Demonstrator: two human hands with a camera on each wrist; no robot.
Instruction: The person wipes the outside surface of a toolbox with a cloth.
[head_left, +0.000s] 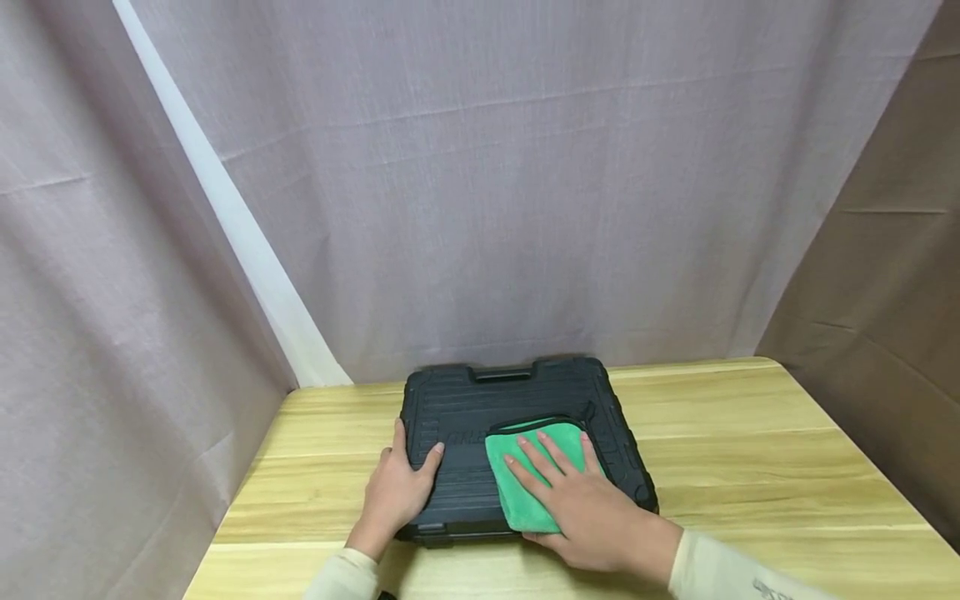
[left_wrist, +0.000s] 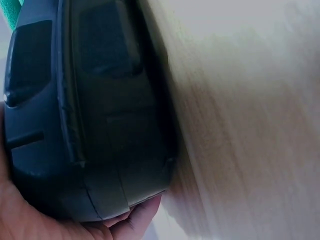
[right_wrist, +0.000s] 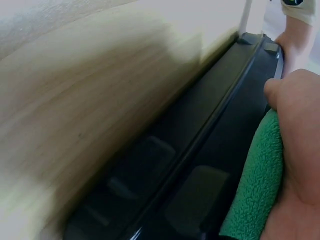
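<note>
A black plastic tool case [head_left: 465, 417] lies flat and closed on the wooden table [head_left: 750, 450], handle toward the far side. A folded green cloth [head_left: 525, 492] lies on its lid. My right hand [head_left: 577, 500] presses flat on the cloth with straight, spread fingers. My left hand [head_left: 401, 483] rests on the case's near left corner, fingers along the edge and thumb on the lid. The left wrist view shows the case's corner [left_wrist: 90, 125] cupped against my palm [left_wrist: 30, 220]. In the right wrist view the cloth [right_wrist: 260, 185] sits under my hand beside the case's side [right_wrist: 200, 165].
Grey curtains [head_left: 487, 183] hang behind and left of the table, a brown one [head_left: 892, 275] at the right. The table's left edge [head_left: 240, 492] runs close to my left hand.
</note>
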